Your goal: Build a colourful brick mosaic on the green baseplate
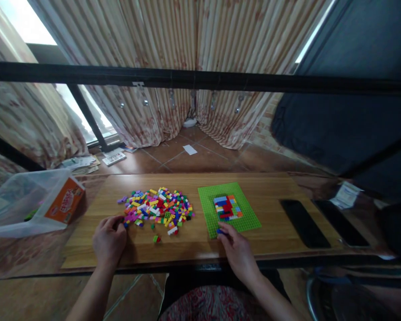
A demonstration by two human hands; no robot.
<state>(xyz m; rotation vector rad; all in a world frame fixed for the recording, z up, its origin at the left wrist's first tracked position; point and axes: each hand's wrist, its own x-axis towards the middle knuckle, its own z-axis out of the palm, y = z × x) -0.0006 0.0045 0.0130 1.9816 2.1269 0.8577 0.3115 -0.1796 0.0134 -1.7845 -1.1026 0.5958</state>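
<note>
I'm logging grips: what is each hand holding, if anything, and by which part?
The right hand pinches a blue brick; which part is too small to tell. Whether the left hand holds anything can't be told.

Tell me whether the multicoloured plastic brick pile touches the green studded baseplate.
Apart: the head view shows a strip of wooden tabletop between the brick pile and the baseplate.

Plastic bricks (151,207), glossy wood tabletop (270,191), cloth curtains (157,35)
</note>
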